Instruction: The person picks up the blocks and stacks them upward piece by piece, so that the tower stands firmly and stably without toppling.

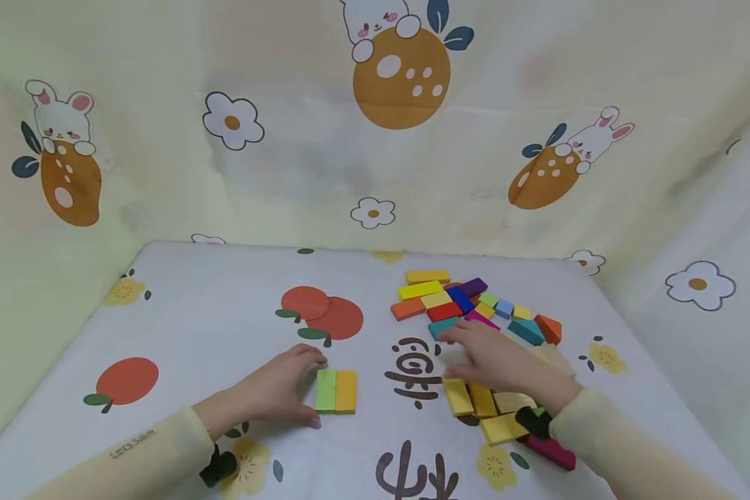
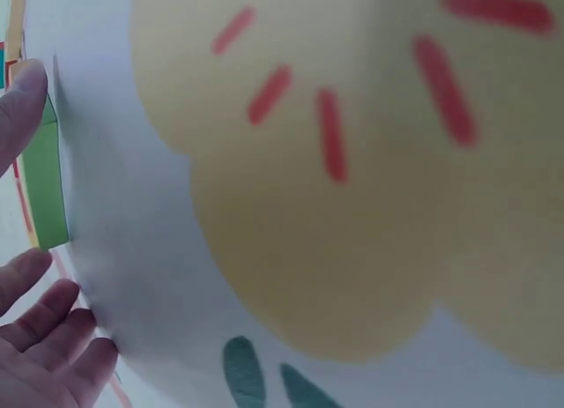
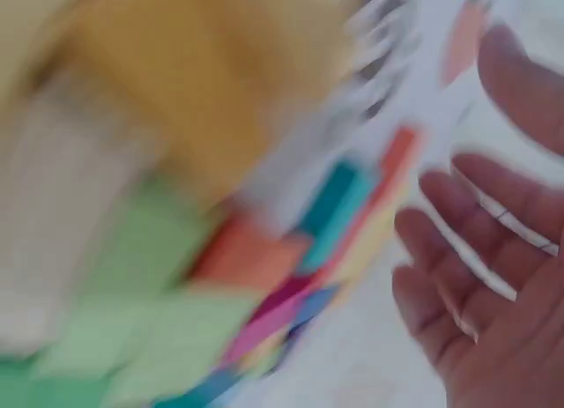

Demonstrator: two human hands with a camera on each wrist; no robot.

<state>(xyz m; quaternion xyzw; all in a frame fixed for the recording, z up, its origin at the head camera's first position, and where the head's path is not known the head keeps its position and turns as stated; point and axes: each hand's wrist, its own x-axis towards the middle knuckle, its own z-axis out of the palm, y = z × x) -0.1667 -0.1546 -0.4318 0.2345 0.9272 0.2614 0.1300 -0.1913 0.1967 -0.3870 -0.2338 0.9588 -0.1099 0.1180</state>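
Note:
A light green block (image 1: 326, 392) and an orange-yellow block (image 1: 346, 392) lie side by side near the middle of the table. My left hand (image 1: 278, 387) rests just left of this pair, thumb and fingers spread apart near the green block's two ends. The left wrist view shows the thumb at one end of the green block and loosely bent fingers by the other. Above the pile of coloured blocks hovers my right hand (image 1: 494, 354), holding nothing. Its fingers (image 3: 441, 249) are spread in the right wrist view, where the blocks look blurred. Nearest its fingertips is a teal block (image 1: 442, 328).
Behind the right hand, several blocks lie loosely together, among them a red block (image 1: 444, 312) and a purple block (image 1: 473, 287). Yellow blocks (image 1: 457, 397) and a magenta block (image 1: 548, 453) lie nearer the front. A printed cloth (image 1: 212, 319) covers the table.

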